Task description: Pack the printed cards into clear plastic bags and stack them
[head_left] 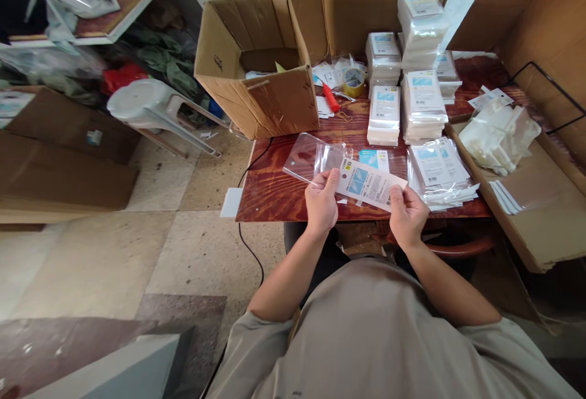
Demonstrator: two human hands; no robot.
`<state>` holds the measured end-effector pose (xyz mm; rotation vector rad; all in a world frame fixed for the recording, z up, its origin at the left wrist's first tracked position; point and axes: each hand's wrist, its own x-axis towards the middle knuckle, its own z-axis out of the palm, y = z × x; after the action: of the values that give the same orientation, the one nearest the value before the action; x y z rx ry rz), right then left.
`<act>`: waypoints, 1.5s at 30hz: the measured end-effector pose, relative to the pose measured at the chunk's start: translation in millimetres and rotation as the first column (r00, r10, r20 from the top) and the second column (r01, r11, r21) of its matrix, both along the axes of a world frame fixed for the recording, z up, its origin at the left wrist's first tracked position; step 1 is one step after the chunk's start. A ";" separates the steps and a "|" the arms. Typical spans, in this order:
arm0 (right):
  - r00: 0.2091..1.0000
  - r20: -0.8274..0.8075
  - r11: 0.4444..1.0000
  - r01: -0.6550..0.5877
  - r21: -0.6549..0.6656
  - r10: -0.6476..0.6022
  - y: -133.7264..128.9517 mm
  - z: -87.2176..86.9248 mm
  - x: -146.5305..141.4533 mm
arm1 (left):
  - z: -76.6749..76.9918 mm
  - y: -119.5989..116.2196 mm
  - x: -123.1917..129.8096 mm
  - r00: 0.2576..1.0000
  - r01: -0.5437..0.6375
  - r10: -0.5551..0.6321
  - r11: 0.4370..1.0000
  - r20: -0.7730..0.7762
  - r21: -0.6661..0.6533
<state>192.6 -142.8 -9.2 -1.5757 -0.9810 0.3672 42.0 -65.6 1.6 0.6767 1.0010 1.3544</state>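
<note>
A long printed card (372,185) with a blue picture and small text is stretched between my two hands above the table's front edge. My left hand (322,199) pinches its left end, beside a clear plastic sleeve (302,158) that reaches out to the left; whether the fingers also grip the sleeve is unclear. My right hand (407,213) pinches the card's right end between thumb and fingers. Behind the card, blue and white cards (379,158) lie on the red-brown table (270,194). Packaged cards (430,164) are piled just right of them.
An open cardboard box (279,103) stands at the table's back left. Tape (354,82) and a red-handled tool (330,97) lie behind. Tall stacks of packets (423,103) rise at the back right. A shallow carton (544,216) holds plastic bags at the right. A white stool (146,103) stands left.
</note>
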 end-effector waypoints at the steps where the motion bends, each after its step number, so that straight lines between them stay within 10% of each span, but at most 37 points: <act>1: 0.997 -0.079 1.000 -0.020 0.004 0.020 1.8 0.0 -4.6 | -1.6 -2.8 3.1 1.000 -0.003 0.004 1.000 -0.009 0.015; 5: 0.942 -0.263 0.977 -0.213 0.005 0.207 7.9 5.1 -4.5 | -3.7 -6.7 4.8 0.997 -0.078 0.077 0.996 0.005 0.039; 10: 0.661 -0.506 0.735 -0.674 -0.075 0.555 9.8 5.1 18.2 | -0.1 -4.0 -4.3 0.996 0.037 -0.034 0.999 0.079 -0.038; 15: 0.876 -0.378 0.942 -0.334 -0.028 0.300 17.8 -9.6 4.8 | -2.9 -16.0 2.1 0.982 0.175 -0.175 0.985 0.071 0.004; 21: 0.823 -0.414 0.886 -0.458 -0.076 0.389 21.7 1.1 16.8 | -6.7 -10.6 -10.9 0.831 0.481 -0.477 0.875 -0.287 -0.061; 24: 0.942 -0.268 0.962 -0.243 -0.124 0.204 23.5 5.4 59.6 | -10.0 6.2 -20.0 0.719 0.397 -0.332 0.917 -0.611 -0.031; 27: 0.984 0.049 0.983 0.174 -0.057 -0.171 25.6 -5.0 119.5 | -15.8 27.6 -30.3 0.359 0.183 0.007 0.980 -0.933 0.078; 29: 0.886 0.289 0.914 0.398 -0.075 -0.362 27.5 -17.2 153.4 | -19.2 40.4 -38.1 0.117 0.149 -0.012 0.989 -0.993 0.005; 32: 0.688 0.590 0.839 0.543 -0.034 -0.422 30.4 -30.2 170.9 | -22.0 54.7 -48.2 0.041 0.132 -0.176 0.977 -0.984 -0.169; 34: 0.649 0.671 0.887 0.461 0.028 -0.358 31.8 -29.8 157.1 | -22.5 61.7 -52.7 0.070 0.118 -0.246 0.964 -0.967 -0.237; 37: 0.693 0.720 0.999 -0.027 -0.022 0.035 35.2 -18.5 114.1 | -21.7 69.8 -56.5 0.079 0.128 -0.299 0.949 -0.951 -0.287; 40: 0.456 0.749 0.858 -0.421 -0.293 0.480 40.9 -6.0 73.7 | -17.9 73.2 -59.1 0.030 0.164 -0.305 0.941 -0.952 -0.296; 45: 0.159 0.687 0.679 -0.416 -0.605 0.709 43.0 4.7 52.7 | -7.5 63.9 -68.3 -0.021 0.199 -0.204 0.959 -0.979 -0.204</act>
<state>245.3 -99.8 -4.5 -1.5465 -2.5870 0.1181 -26.2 -1.7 -5.9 1.8852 1.9267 0.3234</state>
